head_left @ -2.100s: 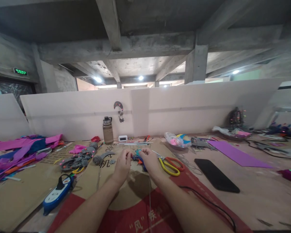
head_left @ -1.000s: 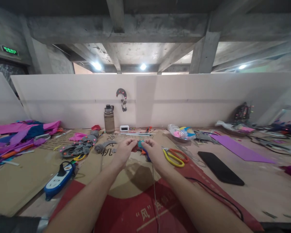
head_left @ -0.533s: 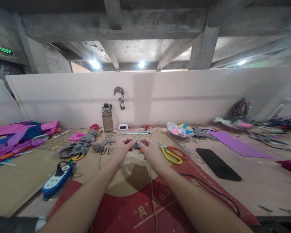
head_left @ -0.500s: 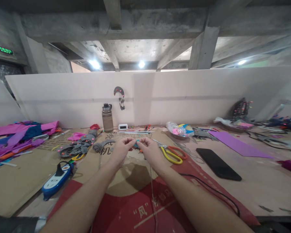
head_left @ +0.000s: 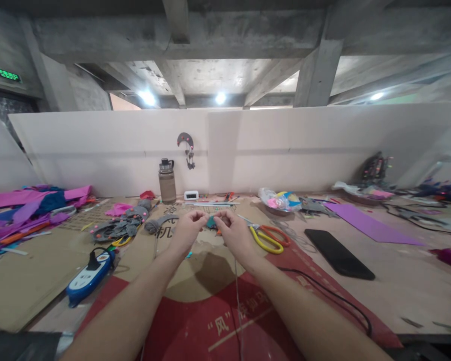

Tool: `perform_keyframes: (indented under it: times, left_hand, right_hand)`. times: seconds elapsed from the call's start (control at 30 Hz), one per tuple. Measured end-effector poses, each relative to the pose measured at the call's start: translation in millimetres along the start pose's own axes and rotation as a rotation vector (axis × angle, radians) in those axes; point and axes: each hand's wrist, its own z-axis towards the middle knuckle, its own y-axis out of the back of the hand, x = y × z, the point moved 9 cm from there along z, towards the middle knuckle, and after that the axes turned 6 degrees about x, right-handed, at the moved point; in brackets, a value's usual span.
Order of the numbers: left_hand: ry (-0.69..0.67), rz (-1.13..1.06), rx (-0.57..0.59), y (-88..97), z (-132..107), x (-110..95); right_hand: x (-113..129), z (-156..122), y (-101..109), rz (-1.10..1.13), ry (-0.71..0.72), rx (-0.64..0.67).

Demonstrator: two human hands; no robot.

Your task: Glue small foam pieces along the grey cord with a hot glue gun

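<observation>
My left hand (head_left: 188,231) and my right hand (head_left: 233,233) are held close together above a flattened cardboard box (head_left: 206,271), fingers pinched. Between the fingertips sits a small teal piece (head_left: 211,221) with a bit of orange beside it. A thin thread (head_left: 236,291) hangs down from my right hand toward me. Just right of my right hand lie scissors with yellow and orange handles (head_left: 267,236).
A blue and white power strip (head_left: 89,270) lies at left, with grey felt pieces (head_left: 124,226) and pink and purple sheets (head_left: 30,210) beyond. A bottle (head_left: 167,180) stands by the white partition. A black phone (head_left: 339,246), a purple sheet (head_left: 372,228) and a black cable (head_left: 330,301) lie at right.
Both hands rose slightly from the cardboard and drew closer together, keeping their pinch on the small piece. The view tilted a little.
</observation>
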Motion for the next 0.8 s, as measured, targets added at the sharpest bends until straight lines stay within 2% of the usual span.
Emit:
perform_keyframes:
  times: [0.4, 0.47, 0.57, 0.7, 0.8]
  left_hand:
    - [-0.024, 0.021, 0.132, -9.6, 0.9, -3.7]
    - [-0.01, 0.027, 0.094, -4.7, 1.4, -1.6]
    - [-0.009, 0.028, -0.042, 12.1, 3.1, 1.5]
    - [-0.034, -0.113, -0.23, 36.6, 4.8, 5.9]
    - [-0.032, -0.341, -0.277, 44.7, 7.1, 12.0]
  right_hand:
    - [-4.2, 2.7, -2.3, -0.033, -0.011, 0.029]
    - [-2.6, 2.9, -2.7, -0.033, 0.002, 0.031]
    - [1.9, 3.4, -4.6, -0.045, 0.059, 0.045]
    - [8.6, -2.5, -24.2, -0.126, 0.149, 0.191]
    - [16.6, -13.8, -43.3, -0.163, 0.221, 0.319]
